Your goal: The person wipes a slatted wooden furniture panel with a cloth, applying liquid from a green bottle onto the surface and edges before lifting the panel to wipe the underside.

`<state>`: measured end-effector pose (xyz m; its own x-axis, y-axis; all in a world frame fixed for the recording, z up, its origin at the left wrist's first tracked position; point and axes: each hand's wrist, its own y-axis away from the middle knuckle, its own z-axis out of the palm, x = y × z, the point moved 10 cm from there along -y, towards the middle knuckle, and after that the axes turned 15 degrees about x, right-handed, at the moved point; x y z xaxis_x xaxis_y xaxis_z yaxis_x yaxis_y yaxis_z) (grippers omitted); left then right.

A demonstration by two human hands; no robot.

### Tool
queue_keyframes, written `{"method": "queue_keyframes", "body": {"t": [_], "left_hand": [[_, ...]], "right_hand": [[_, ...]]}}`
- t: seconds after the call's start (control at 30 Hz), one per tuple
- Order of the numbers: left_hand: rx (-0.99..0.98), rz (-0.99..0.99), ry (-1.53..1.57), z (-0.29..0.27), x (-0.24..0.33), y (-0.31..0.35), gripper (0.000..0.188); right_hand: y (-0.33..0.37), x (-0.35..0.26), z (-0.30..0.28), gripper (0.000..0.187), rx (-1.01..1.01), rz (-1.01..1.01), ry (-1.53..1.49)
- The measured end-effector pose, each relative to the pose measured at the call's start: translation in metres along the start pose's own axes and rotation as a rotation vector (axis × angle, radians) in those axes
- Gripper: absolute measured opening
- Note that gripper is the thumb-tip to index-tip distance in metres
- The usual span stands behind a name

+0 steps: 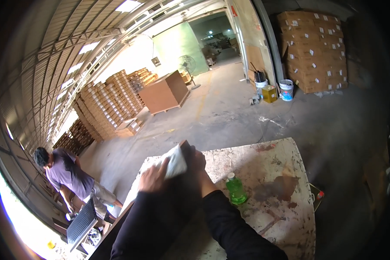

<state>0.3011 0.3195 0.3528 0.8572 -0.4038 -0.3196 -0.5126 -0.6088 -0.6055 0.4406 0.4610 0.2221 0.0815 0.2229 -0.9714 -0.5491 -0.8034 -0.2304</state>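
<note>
My left hand (153,177) presses a crumpled white cloth (176,164) against a dark brown piece (185,149) that looks like a board or panel. Its fingers are bent over the cloth and slightly blurred. On the other side, my right hand (198,162) is closed around the edge of the dark piece. My black sleeves hide much of what lies below, so its full shape cannot be made out. A bottle of green liquid with a white cap (236,190) stands on the stained white tabletop (264,162), right of my right forearm.
At the left another person (73,171) bends over a dark ribbed panel (82,221). Beyond the table are a large brown box (164,93), stacked cartons (110,102) and a standing fan (188,65). White buckets (286,91), a yellow tin (269,93) and a carton stack (314,54) are at the far right.
</note>
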Motion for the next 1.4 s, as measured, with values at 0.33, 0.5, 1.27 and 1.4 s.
{"method": "queue_keyframes", "body": {"t": [0.33,0.5,1.27,1.4], "left_hand": [[0.178,-0.629,-0.355,-0.242,-0.172,0.412,0.043],[0.563,-0.360,-0.568,-0.277,-0.119,0.397,0.035],[0.478,-1.721,0.507,-0.005,-0.039,0.738,0.031],[0.162,-1.974,0.499,0.029,0.020,0.799,0.044]], "right_hand": [[-0.005,0.018,-0.031,0.065,0.099,0.056,0.119],[0.165,-0.174,-0.007,0.071,0.223,-0.844,0.070],[0.407,-0.216,0.126,0.043,-0.854,-1.317,0.398],[0.406,-0.211,0.142,0.026,-0.923,-1.326,0.379]]}}
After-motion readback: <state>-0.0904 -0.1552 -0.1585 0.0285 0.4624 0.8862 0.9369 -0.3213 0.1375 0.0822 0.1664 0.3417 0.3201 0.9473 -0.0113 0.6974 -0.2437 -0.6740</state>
